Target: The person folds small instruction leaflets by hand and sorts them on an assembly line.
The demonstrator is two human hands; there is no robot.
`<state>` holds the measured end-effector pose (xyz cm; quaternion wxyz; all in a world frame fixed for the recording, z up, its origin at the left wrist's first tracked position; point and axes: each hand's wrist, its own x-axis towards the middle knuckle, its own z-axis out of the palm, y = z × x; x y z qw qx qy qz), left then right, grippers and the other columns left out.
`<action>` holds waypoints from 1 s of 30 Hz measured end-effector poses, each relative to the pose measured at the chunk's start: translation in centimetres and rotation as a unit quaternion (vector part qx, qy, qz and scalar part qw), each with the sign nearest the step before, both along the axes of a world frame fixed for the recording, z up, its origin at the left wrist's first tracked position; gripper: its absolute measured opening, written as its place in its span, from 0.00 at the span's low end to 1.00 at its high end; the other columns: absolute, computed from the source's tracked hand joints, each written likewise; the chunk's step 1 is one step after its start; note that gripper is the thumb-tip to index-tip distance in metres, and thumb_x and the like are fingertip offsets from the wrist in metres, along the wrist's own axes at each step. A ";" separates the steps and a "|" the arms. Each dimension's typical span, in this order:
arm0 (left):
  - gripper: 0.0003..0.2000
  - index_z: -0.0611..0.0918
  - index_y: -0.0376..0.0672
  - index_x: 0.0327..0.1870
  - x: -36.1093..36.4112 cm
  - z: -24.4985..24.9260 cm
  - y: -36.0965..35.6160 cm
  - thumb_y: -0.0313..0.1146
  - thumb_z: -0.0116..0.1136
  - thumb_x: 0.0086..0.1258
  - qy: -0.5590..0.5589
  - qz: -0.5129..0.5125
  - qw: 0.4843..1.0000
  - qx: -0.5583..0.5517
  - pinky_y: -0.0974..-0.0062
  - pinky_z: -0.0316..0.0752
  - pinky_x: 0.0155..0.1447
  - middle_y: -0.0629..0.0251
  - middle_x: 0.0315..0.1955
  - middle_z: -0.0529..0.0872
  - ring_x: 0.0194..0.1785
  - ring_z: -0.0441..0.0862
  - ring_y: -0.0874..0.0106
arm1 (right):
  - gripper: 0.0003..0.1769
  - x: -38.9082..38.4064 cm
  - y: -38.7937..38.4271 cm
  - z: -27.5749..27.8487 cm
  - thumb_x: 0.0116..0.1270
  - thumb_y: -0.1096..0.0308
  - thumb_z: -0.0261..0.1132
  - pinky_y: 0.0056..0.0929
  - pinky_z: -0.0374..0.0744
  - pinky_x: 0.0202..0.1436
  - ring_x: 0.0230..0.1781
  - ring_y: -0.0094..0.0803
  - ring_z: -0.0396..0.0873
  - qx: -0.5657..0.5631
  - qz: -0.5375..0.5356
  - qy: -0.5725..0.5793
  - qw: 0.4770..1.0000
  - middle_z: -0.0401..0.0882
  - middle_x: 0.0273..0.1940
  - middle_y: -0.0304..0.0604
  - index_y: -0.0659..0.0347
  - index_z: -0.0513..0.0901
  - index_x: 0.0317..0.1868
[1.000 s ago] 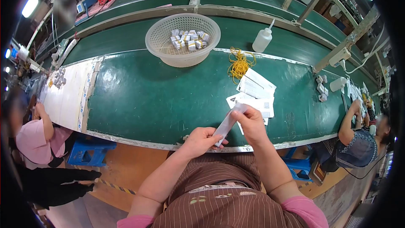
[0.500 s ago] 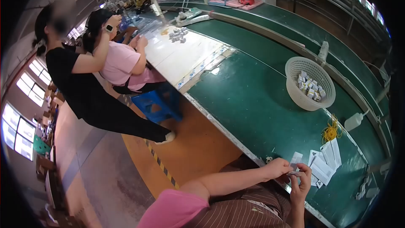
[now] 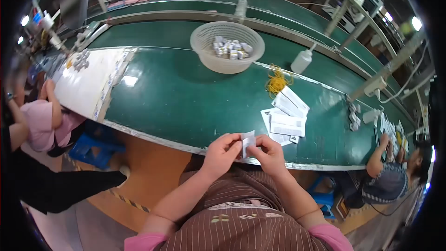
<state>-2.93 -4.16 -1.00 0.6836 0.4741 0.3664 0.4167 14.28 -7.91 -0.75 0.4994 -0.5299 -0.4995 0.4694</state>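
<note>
Near the front edge of the green table, my left hand (image 3: 222, 154) pinches one side of a small folded white paper (image 3: 248, 143). The fingers of my right hand (image 3: 269, 155) close on its other side. Whether something else lies within the paper is hidden. Just beyond my right hand, printed white sheets (image 3: 287, 124) lie overlapping on the table. Yellow rubber bands (image 3: 277, 82) form a loose pile behind them. A white perforated basket (image 3: 227, 66) stands farther back, with several small white bundles (image 3: 232, 49) inside.
The green table (image 3: 167, 97) has a raised rail behind. A white squeeze bottle (image 3: 302, 61) stands at the back right. People sit at the right (image 3: 388, 183) and left (image 3: 39, 116), beside blue stools. A white board (image 3: 90, 81) lies on the left.
The view has swung to the right, bringing the seated person at the right into sight. My hands now hold the white paper upright between them, closer to the middle of the view.
</note>
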 end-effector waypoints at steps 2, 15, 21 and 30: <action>0.10 0.81 0.31 0.48 0.0 0.8 0.2 0.28 0.54 0.74 0.004 -0.020 0.999 0.045 0.81 0.79 0.43 0.67 0.41 0.78 0.38 0.80 0.79 | 0.03 0.1 -0.2 0.4 0.63 0.75 0.67 0.26 0.76 0.46 0.40 0.26 0.78 -0.015 -0.005 0.017 1.000 0.82 0.38 0.41 0.67 0.82 0.35; 0.09 0.82 0.29 0.43 1.3 1.4 -0.2 0.28 0.57 0.74 0.027 -0.010 0.997 0.066 0.82 0.77 0.38 0.67 0.35 0.81 0.34 0.81 0.81 | 0.07 0.3 -0.9 0.8 0.69 0.70 0.64 0.26 0.75 0.40 0.34 0.26 0.75 -0.004 -0.041 -0.034 0.999 0.79 0.32 0.41 0.66 0.79 0.36; 0.08 0.81 0.28 0.43 1.6 1.3 -0.7 0.27 0.57 0.74 0.008 0.002 1.000 0.025 0.82 0.80 0.38 0.66 0.36 0.80 0.34 0.83 0.80 | 0.09 0.0 -1.0 1.2 0.72 0.68 0.61 0.23 0.74 0.37 0.32 0.20 0.73 0.016 -0.052 -0.068 0.996 0.78 0.31 0.37 0.66 0.79 0.36; 0.07 0.81 0.29 0.41 2.1 1.1 -0.9 0.26 0.57 0.73 0.009 0.022 0.999 0.024 0.82 0.80 0.37 0.67 0.35 0.80 0.33 0.82 0.80 | 0.09 -0.8 -0.8 1.5 0.71 0.68 0.62 0.28 0.75 0.39 0.33 0.28 0.76 0.042 -0.087 -0.096 0.991 0.79 0.31 0.43 0.66 0.79 0.36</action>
